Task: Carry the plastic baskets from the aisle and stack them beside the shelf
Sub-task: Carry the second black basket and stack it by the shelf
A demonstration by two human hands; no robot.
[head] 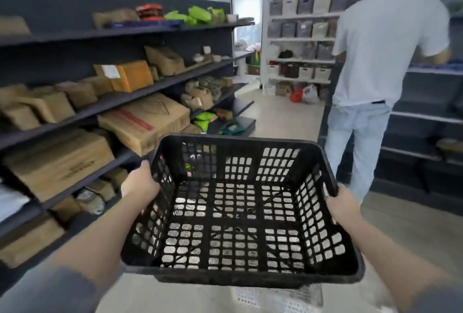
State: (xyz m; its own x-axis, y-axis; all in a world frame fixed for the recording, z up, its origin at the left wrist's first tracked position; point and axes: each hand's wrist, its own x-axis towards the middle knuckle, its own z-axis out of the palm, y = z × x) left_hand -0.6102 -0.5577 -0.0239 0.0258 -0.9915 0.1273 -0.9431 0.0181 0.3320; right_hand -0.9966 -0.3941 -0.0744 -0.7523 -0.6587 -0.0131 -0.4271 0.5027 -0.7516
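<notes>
Empty black basket [240, 207] looks light and stiff; left hand [140, 185] and right hand [343, 206] grip its side rims, probably firmly, beside the shelf [75, 117].

cardboard boxes [144, 122] left; person in white shirt [383, 44], perhaps sorting, right.

Both bare forearms reach forward from the lower corners of the view, elbows low and wrists roughly level. The left hand [140, 183] is closed over the left rim of the black basket [233, 212], thumb on top and fingers hidden behind the wall. The right hand [344, 206] clamps the right rim likewise, knuckles outward. A dark sleeve edge shows on each upper arm.
</notes>
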